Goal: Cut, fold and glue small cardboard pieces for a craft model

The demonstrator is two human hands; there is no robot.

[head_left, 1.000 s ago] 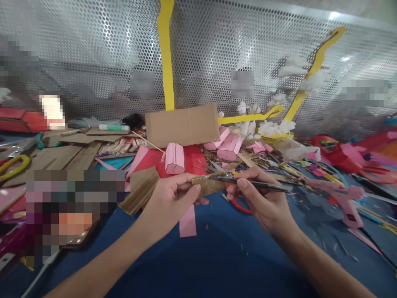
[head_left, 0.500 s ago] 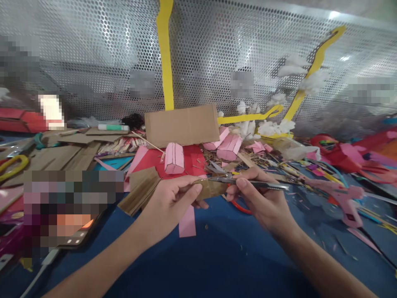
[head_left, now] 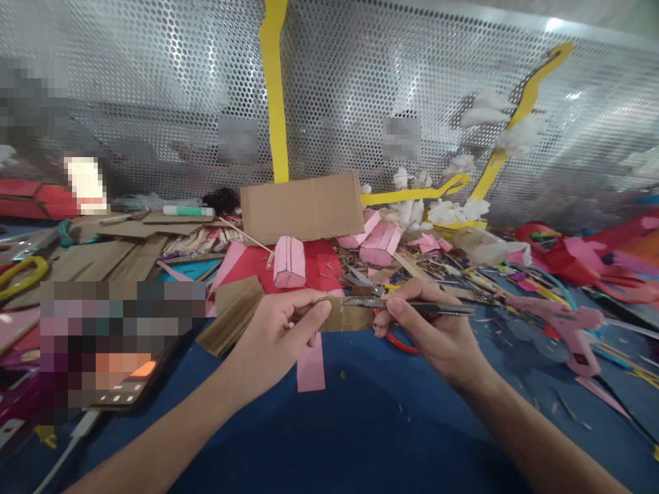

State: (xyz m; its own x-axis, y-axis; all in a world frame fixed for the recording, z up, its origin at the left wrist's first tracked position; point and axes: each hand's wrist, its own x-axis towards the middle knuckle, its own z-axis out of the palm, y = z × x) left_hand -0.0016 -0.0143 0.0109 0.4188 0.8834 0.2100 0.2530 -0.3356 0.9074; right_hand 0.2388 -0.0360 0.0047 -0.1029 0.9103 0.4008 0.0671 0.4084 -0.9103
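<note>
My left hand (head_left: 291,319) pinches the left end of a small brown cardboard piece (head_left: 350,317) above the blue table. My right hand (head_left: 430,319) is closed around a slim craft knife (head_left: 447,309), its blade pointing left and lying along the upper part of the cardboard. Some right-hand fingertips are close to the cardboard's right end; whether they grip it I cannot tell. Beneath the left hand lies a pink paper strip (head_left: 311,370). Scissors with red handles (head_left: 401,343) lie partly hidden behind the right hand.
A cardboard box (head_left: 303,207) stands at the back, with folded pink paper boxes (head_left: 289,264) before it. On the right lies a pink glue gun (head_left: 576,333) with its cable. Cardboard scraps (head_left: 229,312) lie on the left, near a blurred-out device with a white cable (head_left: 77,436).
The cardboard piece has turned flatter toward me, and the knife now lies more level across it. Both hands have shifted only slightly.
</note>
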